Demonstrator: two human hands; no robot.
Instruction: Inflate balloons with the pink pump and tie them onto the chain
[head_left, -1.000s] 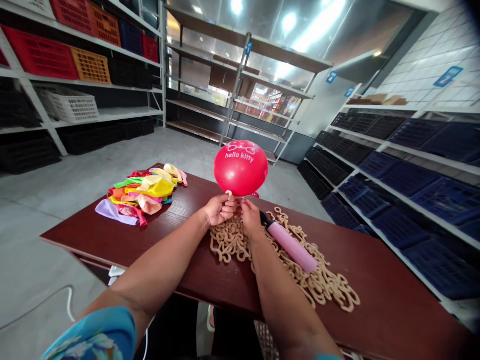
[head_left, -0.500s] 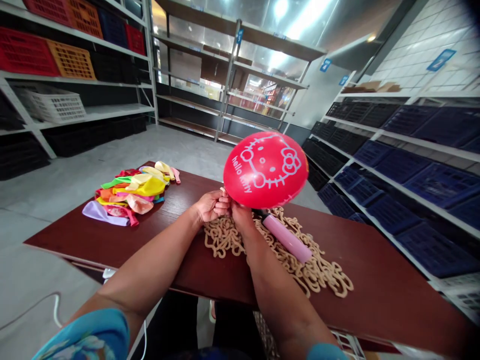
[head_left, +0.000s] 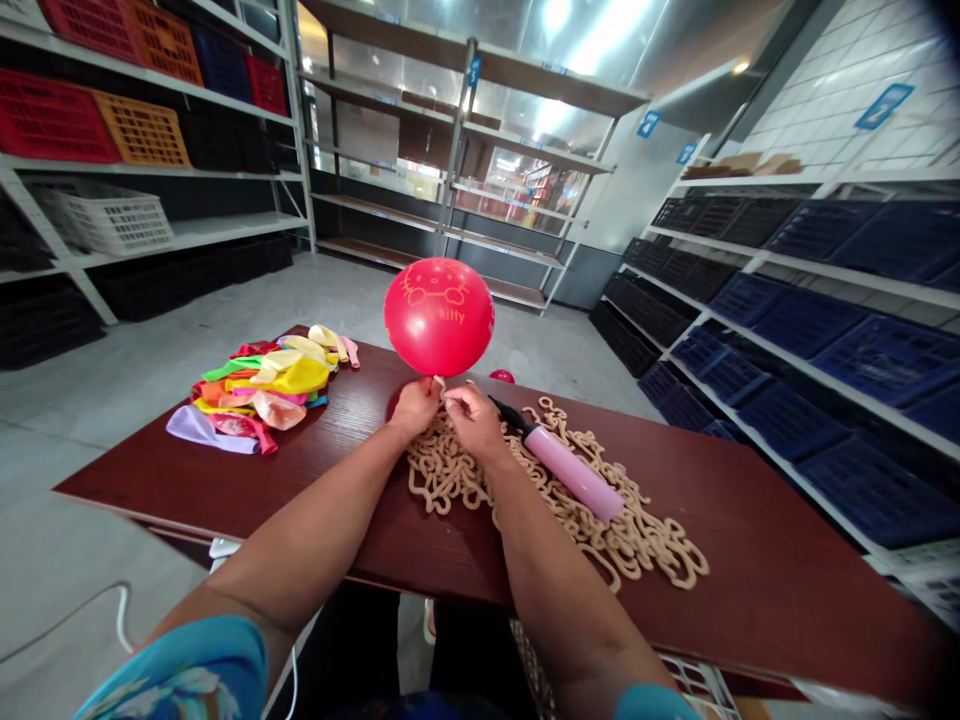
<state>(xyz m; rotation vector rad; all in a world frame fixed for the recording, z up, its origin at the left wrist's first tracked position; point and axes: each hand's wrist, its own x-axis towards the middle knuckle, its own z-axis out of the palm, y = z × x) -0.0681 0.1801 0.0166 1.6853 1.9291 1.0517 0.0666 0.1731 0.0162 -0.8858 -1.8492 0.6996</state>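
A red inflated balloon (head_left: pixel 439 318) with printed figures and "kitty" lettering stands upright above my hands. My left hand (head_left: pixel 417 408) is closed on the balloon's neck, with a bit of tan cord showing at the fingertips. Just to the right, my right hand (head_left: pixel 474 415) is pinched near the neck; what lies between its fingers is too small to make out. Beneath and beside both hands spreads a tangled tan cord (head_left: pixel 450 478). On the cord rests a pink hand pump (head_left: pixel 574 472) with a black nozzle end.
Flat colourful balloons (head_left: pixel 281 375) lie piled on the left of the dark red table (head_left: pixel 750 540). Another red round object (head_left: pixel 502 377) shows beyond the table's far edge. Shelves with crates (head_left: pixel 877 350) stand left and right; a white cable (head_left: pixel 122 610) hangs at lower left.
The balloon has swung left and turned, now upright over my left hand. My right hand has come out from behind it, and the red round object behind the table now shows.
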